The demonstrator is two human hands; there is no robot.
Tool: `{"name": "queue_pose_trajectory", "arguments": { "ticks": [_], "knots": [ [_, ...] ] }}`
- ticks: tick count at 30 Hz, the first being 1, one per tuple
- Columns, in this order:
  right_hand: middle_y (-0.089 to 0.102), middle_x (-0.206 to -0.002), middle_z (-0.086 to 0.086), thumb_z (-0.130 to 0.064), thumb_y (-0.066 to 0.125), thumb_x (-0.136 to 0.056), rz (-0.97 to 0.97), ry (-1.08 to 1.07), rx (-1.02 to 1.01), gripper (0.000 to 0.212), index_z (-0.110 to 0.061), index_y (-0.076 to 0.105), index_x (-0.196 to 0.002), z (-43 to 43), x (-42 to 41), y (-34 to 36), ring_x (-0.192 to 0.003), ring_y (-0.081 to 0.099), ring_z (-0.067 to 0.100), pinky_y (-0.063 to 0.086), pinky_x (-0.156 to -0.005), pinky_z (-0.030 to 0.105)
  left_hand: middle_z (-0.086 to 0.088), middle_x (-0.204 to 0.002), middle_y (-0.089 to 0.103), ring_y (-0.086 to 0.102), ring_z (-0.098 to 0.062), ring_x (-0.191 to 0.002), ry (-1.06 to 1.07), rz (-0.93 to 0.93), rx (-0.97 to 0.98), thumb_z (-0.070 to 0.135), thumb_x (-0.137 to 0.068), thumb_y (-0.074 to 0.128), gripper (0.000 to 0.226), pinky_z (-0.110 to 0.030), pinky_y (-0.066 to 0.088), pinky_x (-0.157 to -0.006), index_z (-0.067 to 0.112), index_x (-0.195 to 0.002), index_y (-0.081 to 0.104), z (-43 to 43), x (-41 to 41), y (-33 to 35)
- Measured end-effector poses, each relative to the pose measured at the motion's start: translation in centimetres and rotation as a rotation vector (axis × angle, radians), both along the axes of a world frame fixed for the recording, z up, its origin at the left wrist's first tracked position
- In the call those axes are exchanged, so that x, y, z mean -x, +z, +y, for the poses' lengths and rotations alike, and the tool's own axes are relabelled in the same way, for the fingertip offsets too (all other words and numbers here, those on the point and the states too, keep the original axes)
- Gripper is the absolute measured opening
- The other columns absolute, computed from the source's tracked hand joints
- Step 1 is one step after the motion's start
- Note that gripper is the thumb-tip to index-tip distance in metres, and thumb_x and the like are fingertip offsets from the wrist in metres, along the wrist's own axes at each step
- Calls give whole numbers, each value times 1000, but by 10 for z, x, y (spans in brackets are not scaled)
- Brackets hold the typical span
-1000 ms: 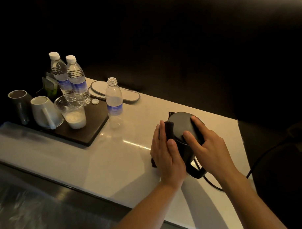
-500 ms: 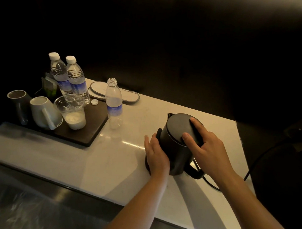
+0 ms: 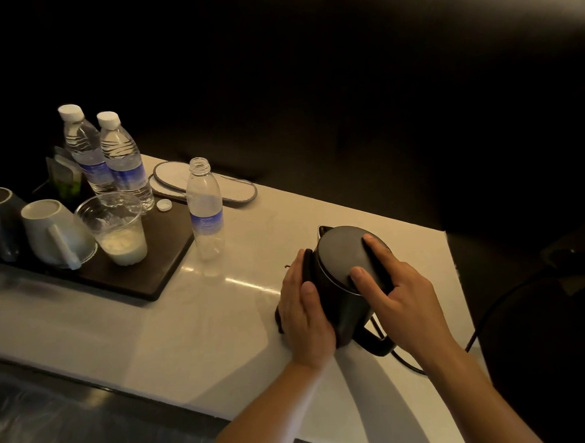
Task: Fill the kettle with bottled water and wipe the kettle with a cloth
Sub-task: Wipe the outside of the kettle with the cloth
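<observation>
Both hands on the black kettle [image 3: 338, 253] at the white counter [image 3: 221, 323].
The left hand [image 3: 304, 317] lies flat, fingers together, pressing a dark cloth [image 3: 307, 264] to the kettle's side; the right hand [image 3: 403, 297] rests spread across the lid. The kettle stands right of an uncapped bottle [image 3: 206, 211].

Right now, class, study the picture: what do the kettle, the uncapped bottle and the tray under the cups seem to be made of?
Kettle: black, with a matte, dull sheen on the lid; plastic or coated metal, unclear which. Uncapped bottle: thin clear plastic, since the table shows through it. Tray: dark, flat, satin finish; probably wood or laminate, though no grain shows in this light.
</observation>
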State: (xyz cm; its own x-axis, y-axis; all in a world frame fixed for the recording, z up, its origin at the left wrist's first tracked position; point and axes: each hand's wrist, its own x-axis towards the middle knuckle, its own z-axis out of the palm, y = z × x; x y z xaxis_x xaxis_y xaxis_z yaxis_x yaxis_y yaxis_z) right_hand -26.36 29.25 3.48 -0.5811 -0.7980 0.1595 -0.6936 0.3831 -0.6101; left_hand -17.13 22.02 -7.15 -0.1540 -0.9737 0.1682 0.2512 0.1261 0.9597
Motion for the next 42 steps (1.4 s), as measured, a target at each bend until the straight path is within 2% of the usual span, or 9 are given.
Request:
{"name": "queue_pose_trajectory", "arguments": {
  "ticks": [8,16,20,23,27,31,36,39,42],
  "knots": [
    [45,-128,-21,-73,46,-78,-130,47,19,72,-55,33,-147,3,2,4,-95,54,4,49,-71,9,4,-118,75,68,-19,-116,-352,-65,-250,40,-105,34,40,-29,57,-93,32,-123,69,-48,-13,7],
    [44,-137,-21,-64,54,-82,-249,152,-39,76,-53,24,-151,2,18,16,-105,57,4,51,-78,9,11,-150,53,53,-10,-136,-118,23,-109,52,-104,27,52,-31,53,-103,39,-152,43,1,-2,33],
    [41,-141,-17,-62,56,-82,-296,158,-73,79,-50,23,-153,1,25,16,-108,58,14,52,-67,16,8,-141,62,59,-9,-128,-216,25,-138,45,-105,31,48,-30,55,-100,34,-147,51,-15,-5,22],
    [38,-144,-19,-61,58,-83,-297,180,-81,78,-54,22,-152,0,31,15,-115,53,13,54,-80,19,7,-129,70,65,-6,-118,-372,-7,-166,39,-106,31,45,-23,55,-95,28,-138,60,-41,-10,18],
    [36,-144,-21,-56,61,-86,-342,202,-97,75,-56,23,-150,-1,34,16,-116,50,8,51,-83,13,-10,-109,79,70,-25,-106,-604,-11,-382,28,-109,34,43,-32,58,-85,14,-114,74,-72,-12,16],
    [36,-146,-19,-53,61,-88,-340,182,-101,74,-54,23,-151,-3,35,15,-123,45,12,50,-83,14,-26,-120,72,67,-35,-112,-692,-57,-534,39,-107,37,50,-47,51,-102,8,-114,76,-85,-10,23],
    [37,-141,-23,-53,62,-87,-350,180,-88,74,-53,24,-151,-4,34,16,-118,48,8,49,-85,15,4,-113,78,70,-14,-111,-571,112,-385,37,-110,28,45,-24,58,-86,25,-125,69,-47,-18,39],
    [37,-131,-37,-53,64,-87,-354,186,-85,74,-54,26,-150,-4,34,17,-113,51,3,53,-75,17,3,-138,65,60,-12,-128,-450,112,-211,40,-109,28,46,-30,52,-102,28,-147,51,-25,-16,24],
    [43,-131,-30,-50,66,-87,-378,171,-72,69,-51,32,-147,-4,37,16,-108,56,15,51,-62,17,0,-130,70,63,-17,-124,-487,54,-186,41,-107,29,46,-35,53,-101,25,-138,60,-44,-14,20]
  ]
}}
